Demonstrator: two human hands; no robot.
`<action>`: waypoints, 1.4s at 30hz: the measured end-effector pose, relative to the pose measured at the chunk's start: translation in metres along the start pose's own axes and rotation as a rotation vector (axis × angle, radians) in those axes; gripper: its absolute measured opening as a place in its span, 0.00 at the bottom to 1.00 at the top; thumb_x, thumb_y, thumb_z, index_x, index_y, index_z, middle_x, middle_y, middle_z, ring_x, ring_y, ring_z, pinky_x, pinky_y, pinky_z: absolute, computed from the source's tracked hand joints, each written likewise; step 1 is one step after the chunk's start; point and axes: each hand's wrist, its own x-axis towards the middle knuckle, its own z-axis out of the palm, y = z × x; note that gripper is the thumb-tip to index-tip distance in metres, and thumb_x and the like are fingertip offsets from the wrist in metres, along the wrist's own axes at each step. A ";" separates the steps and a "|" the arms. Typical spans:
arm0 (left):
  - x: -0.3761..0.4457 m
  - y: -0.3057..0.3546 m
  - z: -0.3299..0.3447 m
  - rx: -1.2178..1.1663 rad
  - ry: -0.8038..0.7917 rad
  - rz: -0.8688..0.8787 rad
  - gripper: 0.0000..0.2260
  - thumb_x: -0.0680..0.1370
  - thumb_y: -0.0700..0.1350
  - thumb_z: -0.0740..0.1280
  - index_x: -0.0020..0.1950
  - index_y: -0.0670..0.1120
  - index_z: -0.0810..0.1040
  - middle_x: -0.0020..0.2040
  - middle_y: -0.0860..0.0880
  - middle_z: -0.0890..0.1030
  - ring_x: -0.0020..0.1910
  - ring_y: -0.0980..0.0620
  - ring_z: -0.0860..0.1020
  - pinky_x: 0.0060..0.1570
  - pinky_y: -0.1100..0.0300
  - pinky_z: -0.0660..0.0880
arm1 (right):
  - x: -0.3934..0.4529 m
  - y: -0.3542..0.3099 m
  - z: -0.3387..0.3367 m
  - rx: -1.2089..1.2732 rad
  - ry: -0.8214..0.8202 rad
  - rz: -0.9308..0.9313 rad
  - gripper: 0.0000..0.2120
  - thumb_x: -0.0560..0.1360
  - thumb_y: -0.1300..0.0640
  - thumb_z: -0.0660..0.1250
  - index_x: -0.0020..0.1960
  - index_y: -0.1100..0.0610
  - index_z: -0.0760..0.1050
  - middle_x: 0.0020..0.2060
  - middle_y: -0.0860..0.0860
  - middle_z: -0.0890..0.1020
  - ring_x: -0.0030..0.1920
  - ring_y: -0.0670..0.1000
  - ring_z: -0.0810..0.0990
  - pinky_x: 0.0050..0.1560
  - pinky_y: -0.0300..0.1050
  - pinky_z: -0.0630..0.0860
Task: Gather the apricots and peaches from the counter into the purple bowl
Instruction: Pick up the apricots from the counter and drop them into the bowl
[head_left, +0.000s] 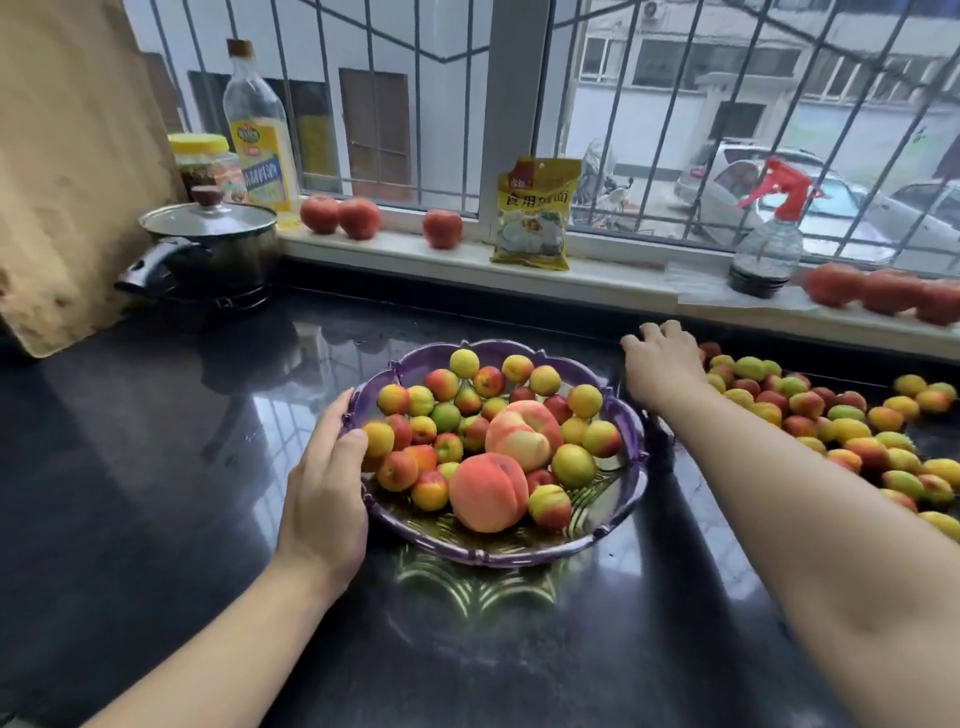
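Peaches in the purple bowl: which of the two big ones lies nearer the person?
The redder, orange-pink peach at the front of the purple bowl; the paler, cream-blotched peach sits behind it, toward the window.

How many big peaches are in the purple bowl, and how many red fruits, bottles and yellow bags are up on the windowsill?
Big peaches in the purple bowl: 2
Red fruits on the windowsill: 6
Bottles on the windowsill: 2
Yellow bags on the windowsill: 1
Total: 11

Left hand (324, 491) steadies purple bowl (631, 415); right hand (662, 364) reaches loose apricots (831, 421).
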 end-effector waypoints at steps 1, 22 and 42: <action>0.000 0.000 0.000 -0.005 0.001 -0.007 0.26 0.76 0.60 0.58 0.73 0.63 0.77 0.66 0.58 0.84 0.69 0.52 0.80 0.72 0.41 0.75 | 0.006 0.001 0.004 -0.034 -0.020 -0.002 0.20 0.76 0.54 0.68 0.67 0.53 0.73 0.64 0.57 0.75 0.65 0.61 0.70 0.65 0.56 0.71; -0.003 0.005 0.001 0.045 0.013 -0.020 0.28 0.74 0.60 0.57 0.74 0.60 0.77 0.67 0.58 0.83 0.69 0.54 0.79 0.74 0.44 0.73 | -0.032 -0.008 -0.058 0.661 0.091 0.036 0.14 0.80 0.48 0.66 0.60 0.54 0.81 0.52 0.51 0.83 0.52 0.53 0.77 0.50 0.46 0.72; -0.016 0.020 0.001 0.071 0.025 -0.001 0.25 0.77 0.59 0.56 0.73 0.57 0.77 0.63 0.55 0.84 0.64 0.51 0.80 0.66 0.50 0.77 | -0.220 -0.036 -0.065 1.365 0.412 0.304 0.07 0.82 0.56 0.63 0.58 0.51 0.77 0.53 0.46 0.80 0.55 0.43 0.78 0.52 0.33 0.74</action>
